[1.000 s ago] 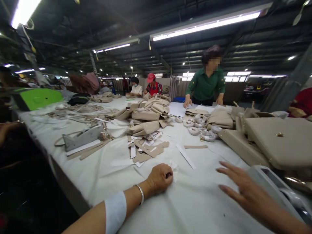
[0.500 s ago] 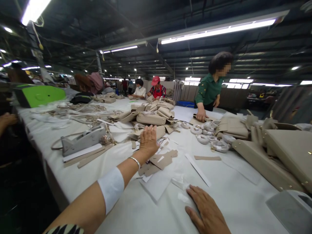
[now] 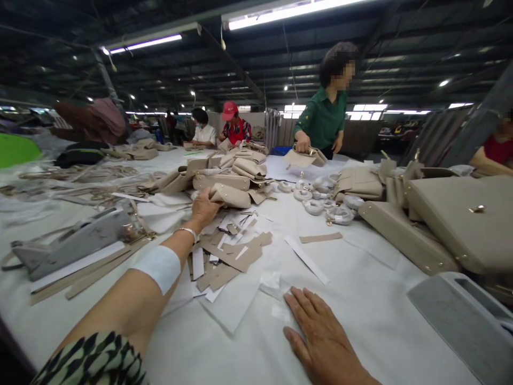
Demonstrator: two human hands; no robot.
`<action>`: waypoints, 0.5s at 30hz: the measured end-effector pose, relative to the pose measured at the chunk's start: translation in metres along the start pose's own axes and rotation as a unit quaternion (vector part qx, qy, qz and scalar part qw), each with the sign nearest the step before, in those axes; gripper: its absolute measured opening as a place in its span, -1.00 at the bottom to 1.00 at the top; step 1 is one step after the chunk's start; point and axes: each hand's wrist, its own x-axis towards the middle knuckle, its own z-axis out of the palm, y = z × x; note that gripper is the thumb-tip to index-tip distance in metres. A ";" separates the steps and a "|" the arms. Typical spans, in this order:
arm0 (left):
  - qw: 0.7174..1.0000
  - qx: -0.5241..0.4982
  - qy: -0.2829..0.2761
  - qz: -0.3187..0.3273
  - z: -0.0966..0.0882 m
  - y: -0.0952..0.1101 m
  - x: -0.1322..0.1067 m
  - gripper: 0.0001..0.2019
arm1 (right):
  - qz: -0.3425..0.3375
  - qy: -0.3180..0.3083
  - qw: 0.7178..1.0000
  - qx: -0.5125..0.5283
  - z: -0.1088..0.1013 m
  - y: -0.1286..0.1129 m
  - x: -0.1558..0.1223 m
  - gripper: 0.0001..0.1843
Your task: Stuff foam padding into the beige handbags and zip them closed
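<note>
My left hand (image 3: 205,209) reaches forward and is closed on the near end of a beige handbag (image 3: 231,196), at the front of a heap of similar bags. Some of its fingers are hidden by the bag. My right hand (image 3: 320,334) lies flat on the white-covered table (image 3: 256,353), fingers stretched out, holding nothing. By its fingertips is a crumpled clear plastic scrap (image 3: 274,283). Between both hands lie beige and white cut strips (image 3: 236,256) on a white sheet (image 3: 230,310).
A grey tape dispenser (image 3: 76,240) stands at left, another grey dispenser (image 3: 452,315) at the right front. Large beige bags (image 3: 460,219) are stacked at right, beside plastic-wrapped coiled straps (image 3: 316,200). Across the table, a person in green (image 3: 323,120) lifts a beige bag piece (image 3: 306,158).
My left hand has gone from over the front bag to gripping its end. The view has turned right. The person in green has raised a beige piece off the table.
</note>
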 end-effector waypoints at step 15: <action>0.887 -0.335 0.312 0.069 -0.101 0.065 0.074 -0.69 | 0.035 -0.061 0.997 0.024 -0.015 -0.012 -0.002 -0.36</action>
